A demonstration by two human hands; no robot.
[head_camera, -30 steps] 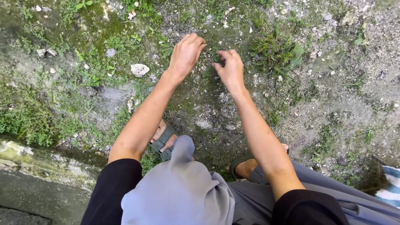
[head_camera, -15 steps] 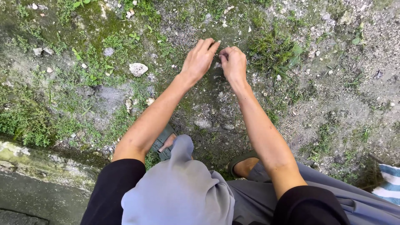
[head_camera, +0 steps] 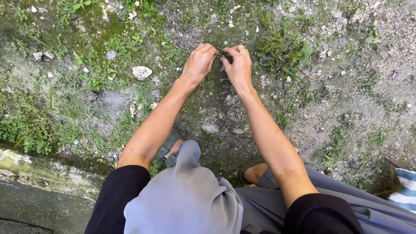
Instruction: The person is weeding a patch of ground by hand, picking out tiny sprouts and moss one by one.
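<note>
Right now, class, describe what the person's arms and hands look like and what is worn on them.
Both forearms are bare. Black sleeves cover only the upper arms, ending at the elbows. The left hand and right hand wear no gloves, and no watch or bracelet shows at either wrist.

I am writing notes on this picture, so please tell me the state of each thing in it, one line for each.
left hand: fingers curled, tips meeting the right hand's over the ground
right hand: fingers pinched; whether it holds anything cannot be told
pale stone: lying loose, untouched
grass tuft: rooted, upright
sandal: worn on foot
striped cloth: lying at the frame edge
</note>
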